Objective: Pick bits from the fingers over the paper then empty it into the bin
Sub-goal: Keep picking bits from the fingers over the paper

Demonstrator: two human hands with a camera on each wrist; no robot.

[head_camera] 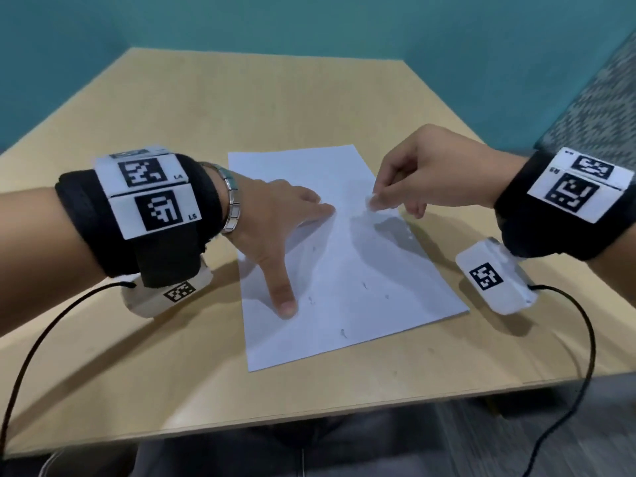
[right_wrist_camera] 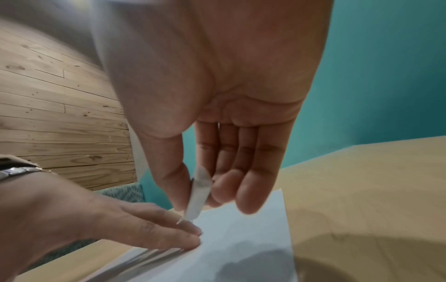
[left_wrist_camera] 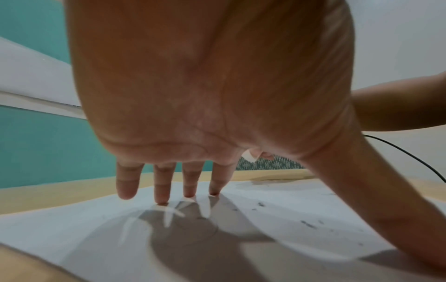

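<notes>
A white sheet of paper (head_camera: 344, 270) lies on the wooden table, with a few small dark bits (head_camera: 344, 333) scattered on its near half. My left hand (head_camera: 275, 232) is spread flat on the sheet's left side, fingertips (left_wrist_camera: 164, 198) and thumb pressing down on it. Above the sheet's far right corner hovers my right hand (head_camera: 413, 173), thumb and forefinger pinching a thin white strip (right_wrist_camera: 199, 194) whose tip points down near the left fingers (right_wrist_camera: 169, 229). The other right fingers hang loosely curled. No bin is in view.
The light wooden table (head_camera: 172, 132) is bordered by teal walls. A patterned grey cushion (head_camera: 602, 115) stands at the far right. Black cables (head_camera: 585, 339) trail from both wrist cameras over the table's near edge.
</notes>
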